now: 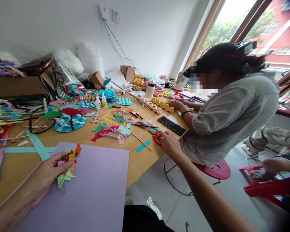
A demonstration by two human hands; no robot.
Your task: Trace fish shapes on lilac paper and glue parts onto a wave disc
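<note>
My left hand (55,166) is closed on a bunch of small cut paper pieces (69,162) in green, red, yellow and orange. It is above a large sheet of lilac paper (99,190) at the table's near edge. Over at the table's right edge, my right hand (169,143) has its fingers round the red handles of a pair of scissors (157,138). The blades point left over the table. Near them are a thin wooden stick (141,141), a blue paper strip (143,146) and fish-like paper shapes with purple pipe cleaners (110,132).
Beyond the scissors lies a black phone (171,125). Two glue bottles (101,102) and a white-capped bottle (150,89) stand farther back. Blue decorated paper discs (70,122) are on the left. A co-worker (232,106) sits at the right, by egg-carton strips (163,104).
</note>
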